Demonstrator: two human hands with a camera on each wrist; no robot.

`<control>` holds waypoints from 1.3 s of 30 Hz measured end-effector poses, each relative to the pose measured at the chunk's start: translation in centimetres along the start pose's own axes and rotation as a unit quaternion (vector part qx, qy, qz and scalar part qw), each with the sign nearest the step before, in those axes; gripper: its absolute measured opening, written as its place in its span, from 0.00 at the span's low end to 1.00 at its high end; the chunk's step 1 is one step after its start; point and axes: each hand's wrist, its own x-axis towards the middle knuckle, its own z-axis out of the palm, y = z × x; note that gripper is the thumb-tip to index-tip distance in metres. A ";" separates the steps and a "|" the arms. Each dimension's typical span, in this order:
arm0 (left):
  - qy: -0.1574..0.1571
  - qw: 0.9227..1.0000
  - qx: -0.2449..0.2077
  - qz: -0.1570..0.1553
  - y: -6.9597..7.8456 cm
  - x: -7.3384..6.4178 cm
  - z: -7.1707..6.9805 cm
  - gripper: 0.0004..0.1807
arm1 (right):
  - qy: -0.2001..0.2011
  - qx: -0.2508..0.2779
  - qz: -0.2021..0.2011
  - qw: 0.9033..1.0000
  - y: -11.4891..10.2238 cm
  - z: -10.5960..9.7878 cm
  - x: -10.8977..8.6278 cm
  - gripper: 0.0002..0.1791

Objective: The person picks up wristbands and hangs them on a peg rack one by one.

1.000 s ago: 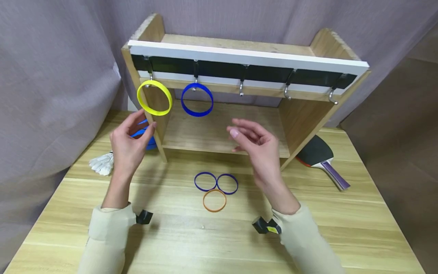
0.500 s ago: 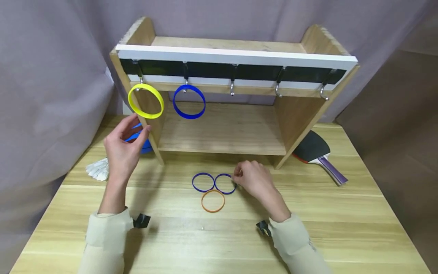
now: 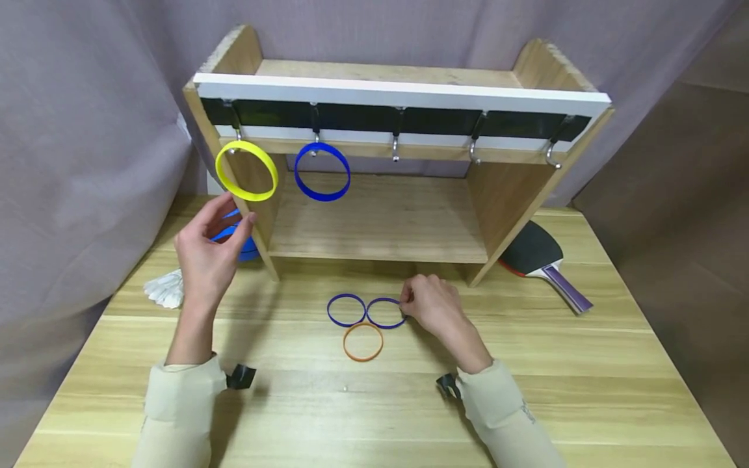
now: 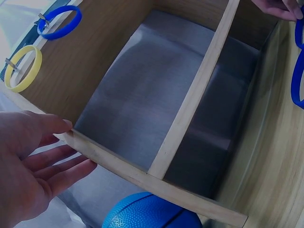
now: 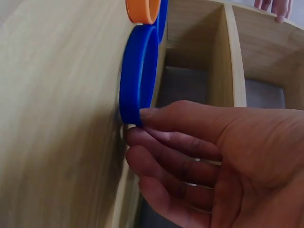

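Note:
My right hand [image 3: 435, 305] is low over the table, its thumb and finger pinching the near edge of a blue silicone wristband [image 5: 135, 76]. Against that band lie a second blue wristband [image 3: 345, 325] and an orange wristband [image 3: 363, 360]. My left hand [image 3: 207, 260] is at the front edge of the shelf's left side panel [image 4: 118, 166], fingers fairly straight, thumb tip at the edge; firm contact is hard to judge. Above it, a yellow wristband [image 3: 251, 197] hangs on the leftmost hook, and a blue wristband [image 3: 320, 196] on the hook beside it.
The wooden shelf [image 3: 374, 244] carries a row of hooks; the middle hook [image 3: 395, 153] and the two to its right bear no bands. A blue ball [image 4: 152, 213] and a shuttlecock [image 3: 166, 289] lie at left, a table tennis paddle [image 3: 535, 250] at right.
My right hand has come down from in front of the shelf to the right blue wristband on the table and pinches it. My left hand has stayed by the side panel; the view shifted slightly.

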 end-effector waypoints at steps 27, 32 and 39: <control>-0.004 1.000 -0.001 -0.003 -0.1 0.0 -0.2 0.19 | 0.020 0.114 -0.136 0.984 -2.3 -3.6 -2.6 0.04; -0.001 1.000 -0.003 -0.004 -0.1 0.1 0.0 0.19 | 0.047 0.308 -0.155 0.938 -3.9 -6.2 -3.0 0.07; -0.001 1.000 0.000 -0.006 0.0 0.0 0.0 0.18 | 0.148 0.642 -0.220 0.720 -6.2 -10.3 -2.5 0.12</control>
